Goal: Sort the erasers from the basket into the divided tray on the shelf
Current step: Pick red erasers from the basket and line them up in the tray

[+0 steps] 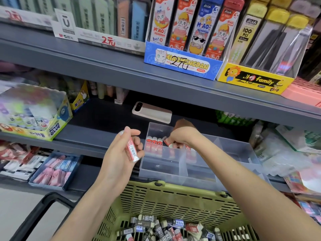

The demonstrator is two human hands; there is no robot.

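A clear divided tray point(175, 173) stands on the shelf edge. Three red erasers point(154, 143) stand upright in its back left compartment. My right hand point(182, 134) reaches into that compartment and pinches another red eraser point(168, 142) beside the row. My left hand point(125, 148) hovers just left of the tray and grips a red eraser point(132, 150) with a barcode label. Below, a green slatted basket point(173, 200) holds several mixed black, white and red erasers point(165, 228).
A pink phone point(152, 112) lies on the dark shelf behind the tray. A glue box point(36, 122) stands at left, and a blue tray of pink erasers point(55, 171) sits on the lower shelf. The upper shelf carries boxes of pencil leads point(184, 63). The basket's black handle point(43, 211) hangs at lower left.
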